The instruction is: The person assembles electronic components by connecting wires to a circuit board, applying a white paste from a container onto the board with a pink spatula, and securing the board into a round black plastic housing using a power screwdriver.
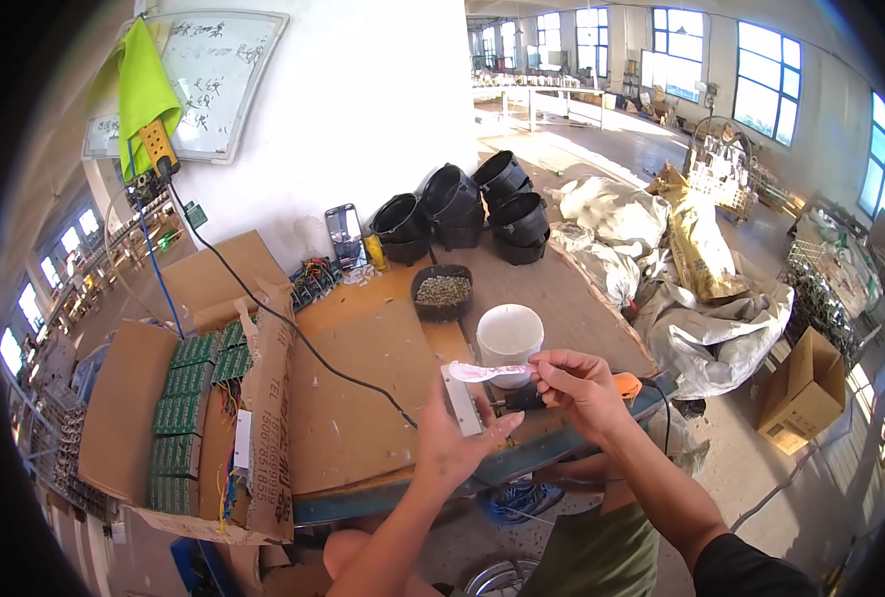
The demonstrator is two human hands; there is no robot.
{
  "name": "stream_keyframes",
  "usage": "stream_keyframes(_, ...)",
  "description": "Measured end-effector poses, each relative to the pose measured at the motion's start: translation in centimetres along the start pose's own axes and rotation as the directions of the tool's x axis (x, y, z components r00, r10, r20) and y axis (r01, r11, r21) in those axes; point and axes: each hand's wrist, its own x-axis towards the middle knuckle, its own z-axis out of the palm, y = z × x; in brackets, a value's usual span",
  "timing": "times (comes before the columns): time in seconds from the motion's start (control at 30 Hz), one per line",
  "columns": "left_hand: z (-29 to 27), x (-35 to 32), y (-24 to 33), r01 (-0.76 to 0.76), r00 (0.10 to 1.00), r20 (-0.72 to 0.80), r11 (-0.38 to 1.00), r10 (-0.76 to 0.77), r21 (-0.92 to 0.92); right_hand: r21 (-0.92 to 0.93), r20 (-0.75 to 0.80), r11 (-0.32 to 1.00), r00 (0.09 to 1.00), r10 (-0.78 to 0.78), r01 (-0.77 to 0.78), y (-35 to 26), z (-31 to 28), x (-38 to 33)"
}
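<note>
Centre frame, over worktop edge: left hand gripping small grey block, fingers curled round it. Right hand pinching white strip just above block, white bucket behind.

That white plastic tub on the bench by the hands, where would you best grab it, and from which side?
Grip the white tub by its round rim or upper wall, coming from above. It stands upright with its mouth open to the top, and the right hand and left hand crowd its near side, so the top is the freest approach.
</note>
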Motion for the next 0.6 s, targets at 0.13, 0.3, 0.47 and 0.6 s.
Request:
stream_keyframes(0.13,0.0,0.0,0.3,0.004,1.0,0.015,0.999,-0.005,0.039,-0.018,0.0,1.0,1.0,-0.021,0.021,0.5,-0.3,0.8)
stream_keyframes(0.3,-0.1,-0.2,-0.1,-0.003,1.0,0.03,0.999,0.002,0.039,-0.035,0.029,0.999,0.999,-0.034,0.035,0.7,-0.7,1.2)
stream_keyframes(0.47,-0.2,-0.4,0.0,-0.002,1.0,0.012,0.999,0.002,0.044,-0.084,0.094,0.992,0.992,-0.087,0.095,0.8,-0.8,-0.1)
stream_keyframes(0.6,-0.2,-0.4,-0.6,-0.042,0.999,-0.006,0.998,0.042,0.051,-0.133,0.153,0.977,0.978,-0.145,0.166,0.4,-0.9,-0.9)
